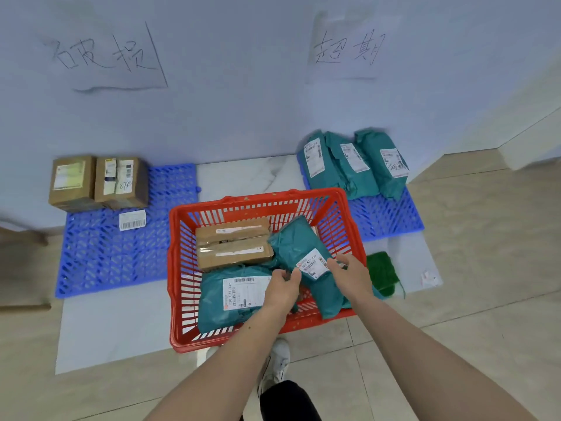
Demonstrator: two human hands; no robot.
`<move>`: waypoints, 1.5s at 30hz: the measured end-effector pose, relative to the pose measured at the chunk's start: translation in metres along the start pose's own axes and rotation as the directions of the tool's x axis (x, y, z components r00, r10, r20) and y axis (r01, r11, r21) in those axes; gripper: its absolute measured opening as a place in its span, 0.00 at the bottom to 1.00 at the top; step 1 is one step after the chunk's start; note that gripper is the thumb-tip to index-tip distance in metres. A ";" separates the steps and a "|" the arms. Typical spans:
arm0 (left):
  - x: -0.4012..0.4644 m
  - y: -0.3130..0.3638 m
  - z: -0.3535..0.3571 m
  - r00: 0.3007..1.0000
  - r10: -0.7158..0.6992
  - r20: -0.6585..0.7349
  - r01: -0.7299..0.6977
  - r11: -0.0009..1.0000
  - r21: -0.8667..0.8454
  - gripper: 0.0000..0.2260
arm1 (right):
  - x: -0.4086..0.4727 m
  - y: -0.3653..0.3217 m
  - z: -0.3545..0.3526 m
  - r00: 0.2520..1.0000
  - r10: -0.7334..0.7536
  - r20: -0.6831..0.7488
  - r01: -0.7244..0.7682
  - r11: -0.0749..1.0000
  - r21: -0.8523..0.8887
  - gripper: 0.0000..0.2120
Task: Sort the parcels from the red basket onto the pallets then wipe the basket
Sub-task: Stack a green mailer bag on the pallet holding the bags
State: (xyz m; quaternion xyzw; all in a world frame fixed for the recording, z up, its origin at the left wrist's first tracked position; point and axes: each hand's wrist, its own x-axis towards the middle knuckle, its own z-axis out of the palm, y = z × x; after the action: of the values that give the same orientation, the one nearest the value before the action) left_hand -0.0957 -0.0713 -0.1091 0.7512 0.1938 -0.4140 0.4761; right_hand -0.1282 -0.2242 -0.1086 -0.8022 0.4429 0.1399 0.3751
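Fingers partly behind teal parcel

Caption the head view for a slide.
Both hands grasp a teal parcel in the red basket.

Parcel sorting room: blue pallets on tiled floor, handwritten category signs on wall.

Pale blue wall with handwritten paper signs; beige tiled floor.
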 end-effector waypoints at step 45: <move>-0.032 0.020 0.038 0.970 -0.174 0.172 0.236 0.849 -0.473 0.07 | -0.063 0.003 -0.028 0.992 0.119 0.041 -0.125 0.896 0.427 0.07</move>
State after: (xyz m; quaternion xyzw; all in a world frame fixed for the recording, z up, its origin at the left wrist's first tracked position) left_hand -0.1174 -0.1110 -0.0798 0.5541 0.3420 -0.4452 0.6147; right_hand -0.1691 -0.2071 -0.0563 -0.6699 0.5095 0.0681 0.5357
